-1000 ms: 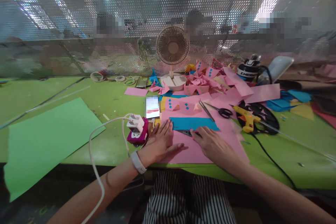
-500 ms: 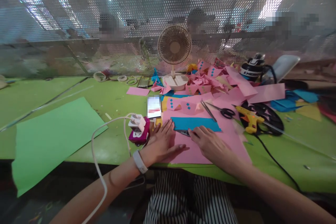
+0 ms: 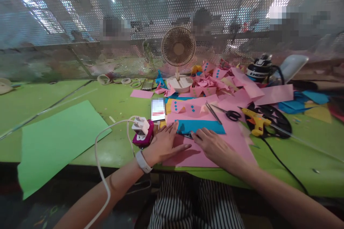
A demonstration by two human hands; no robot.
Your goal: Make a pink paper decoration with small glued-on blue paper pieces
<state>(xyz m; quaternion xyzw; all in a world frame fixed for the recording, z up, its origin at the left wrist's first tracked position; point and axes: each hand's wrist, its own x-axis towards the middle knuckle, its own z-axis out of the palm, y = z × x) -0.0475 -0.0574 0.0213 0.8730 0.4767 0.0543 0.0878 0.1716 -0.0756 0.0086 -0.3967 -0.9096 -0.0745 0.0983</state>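
A blue paper strip [image 3: 209, 126] lies on a large pink sheet [image 3: 236, 146]. My left hand [image 3: 165, 143] rests flat at the strip's left end, fingers stretched and thumb spread toward the right. Curled fingers of my right hand [image 3: 211, 143] grip a small dark tool with a metallic part [image 3: 186, 135] at the strip's lower edge. Most of that tool is covered, so its kind does not show. Above the strip lie tweezers [image 3: 213, 112], black-handled scissors [image 3: 232, 115] and a pink folded piece with blue diamonds [image 3: 185, 106].
A purple power adapter [image 3: 143, 137] with a white charger and cable stands left of my hands, near a phone [image 3: 158, 109]. At right, a yellow glue gun [image 3: 258, 123] lies on a black tray. Behind are a fan [image 3: 178, 48] and heaped pink paper [image 3: 212, 82]. A green sheet [image 3: 64, 139] overhangs the table edge.
My right hand and the dark tool have shifted slightly left along the strip's lower edge. A dark shape now shows on the blue strip near my left fingertips. My left hand stays nearly in place.
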